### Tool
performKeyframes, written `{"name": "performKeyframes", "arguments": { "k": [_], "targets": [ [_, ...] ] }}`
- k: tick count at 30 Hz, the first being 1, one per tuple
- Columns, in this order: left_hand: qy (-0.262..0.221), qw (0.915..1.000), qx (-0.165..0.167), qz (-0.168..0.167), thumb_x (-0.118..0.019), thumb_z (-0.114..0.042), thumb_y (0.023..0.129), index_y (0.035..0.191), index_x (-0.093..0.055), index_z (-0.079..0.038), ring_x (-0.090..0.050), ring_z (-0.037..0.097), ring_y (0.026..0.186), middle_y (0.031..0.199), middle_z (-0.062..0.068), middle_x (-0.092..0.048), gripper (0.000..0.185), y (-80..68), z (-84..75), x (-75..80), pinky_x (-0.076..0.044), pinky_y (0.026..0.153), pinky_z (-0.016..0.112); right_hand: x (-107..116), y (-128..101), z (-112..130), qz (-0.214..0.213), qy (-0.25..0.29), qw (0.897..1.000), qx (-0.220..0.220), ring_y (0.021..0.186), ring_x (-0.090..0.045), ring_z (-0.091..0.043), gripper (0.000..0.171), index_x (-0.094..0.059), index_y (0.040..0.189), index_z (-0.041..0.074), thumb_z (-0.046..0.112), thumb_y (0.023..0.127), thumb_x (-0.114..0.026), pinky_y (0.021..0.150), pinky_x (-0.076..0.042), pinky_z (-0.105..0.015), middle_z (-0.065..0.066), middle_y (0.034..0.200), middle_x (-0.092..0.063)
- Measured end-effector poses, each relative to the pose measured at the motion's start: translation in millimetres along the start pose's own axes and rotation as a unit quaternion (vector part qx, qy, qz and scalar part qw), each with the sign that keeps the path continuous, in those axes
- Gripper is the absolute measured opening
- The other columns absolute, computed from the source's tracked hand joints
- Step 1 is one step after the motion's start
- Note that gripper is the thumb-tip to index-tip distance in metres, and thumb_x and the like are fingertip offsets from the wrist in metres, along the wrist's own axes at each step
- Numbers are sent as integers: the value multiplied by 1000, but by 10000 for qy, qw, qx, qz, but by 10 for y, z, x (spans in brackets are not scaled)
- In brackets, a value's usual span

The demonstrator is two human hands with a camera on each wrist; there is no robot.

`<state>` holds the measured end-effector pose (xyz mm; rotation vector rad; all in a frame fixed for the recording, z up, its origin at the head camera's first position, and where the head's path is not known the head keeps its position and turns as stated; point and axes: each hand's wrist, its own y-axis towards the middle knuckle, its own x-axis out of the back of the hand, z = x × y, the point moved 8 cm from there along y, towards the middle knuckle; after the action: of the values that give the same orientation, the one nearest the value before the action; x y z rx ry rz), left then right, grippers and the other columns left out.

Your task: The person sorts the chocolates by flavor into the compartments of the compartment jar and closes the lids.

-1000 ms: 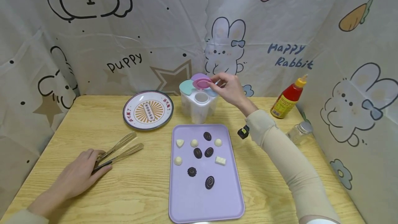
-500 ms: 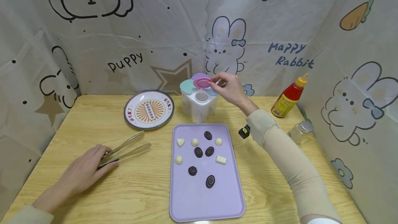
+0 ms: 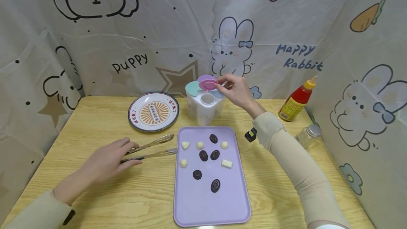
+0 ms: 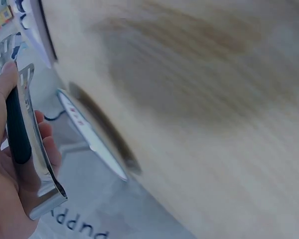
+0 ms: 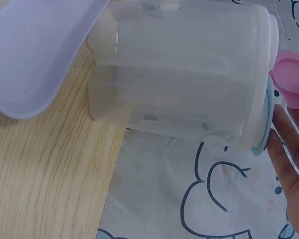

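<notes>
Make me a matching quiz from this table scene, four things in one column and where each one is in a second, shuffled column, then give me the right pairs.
Column one:
1. tongs
2. pink lid
3. red sauce bottle
4. round plate

Column two:
A. pinched by the right hand above the clear container
B. lying on the table left of the clear container
C. gripped by the left hand, tips at the purple tray's left edge
D. standing by the right curtain wall, at the table's far right

Pairs: 1-C, 2-A, 3-D, 4-B
</notes>
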<state>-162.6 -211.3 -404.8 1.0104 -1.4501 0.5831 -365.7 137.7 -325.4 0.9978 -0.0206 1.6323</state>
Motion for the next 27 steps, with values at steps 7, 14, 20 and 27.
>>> {"name": "performKeyframes", "arguments": {
  "k": [7,14,20,27],
  "targets": [
    [-17,9997,-205,149,-78,-45,93,116,-73,-20,-41,1,70,89,-7,-58,35,210,-141,-47,-36,57,21,2,1,5,-6,6,10000,86,79,-70,-23,15,-76,105,1,12,95,-78,70,-55,-18,-17,101,-78],
    [74,9992,-303,233,-78,-43,93,112,-73,-19,-41,4,69,85,-5,-56,31,349,-177,-128,-34,54,21,-2,-4,-1,-12,-27,10000,68,79,-71,-23,14,-76,105,2,12,95,-78,69,-55,-18,-16,100,-79],
    [201,9988,-344,293,-79,-42,93,112,-74,-20,-42,5,68,85,-6,-54,30,395,-181,-183,-34,53,22,-3,-11,-2,-37,-32,10000,74,79,-71,-23,14,-76,105,3,13,96,-78,68,-55,-18,-15,101,-79],
    [221,9983,-447,292,-79,-39,94,112,-75,-22,-41,5,68,84,-6,-54,25,425,-214,-211,-35,53,23,2,-10,11,-60,-23,9999,94,78,-71,-23,14,-77,105,2,13,95,-78,68,-54,-18,-16,100,-79]
  ]
}}
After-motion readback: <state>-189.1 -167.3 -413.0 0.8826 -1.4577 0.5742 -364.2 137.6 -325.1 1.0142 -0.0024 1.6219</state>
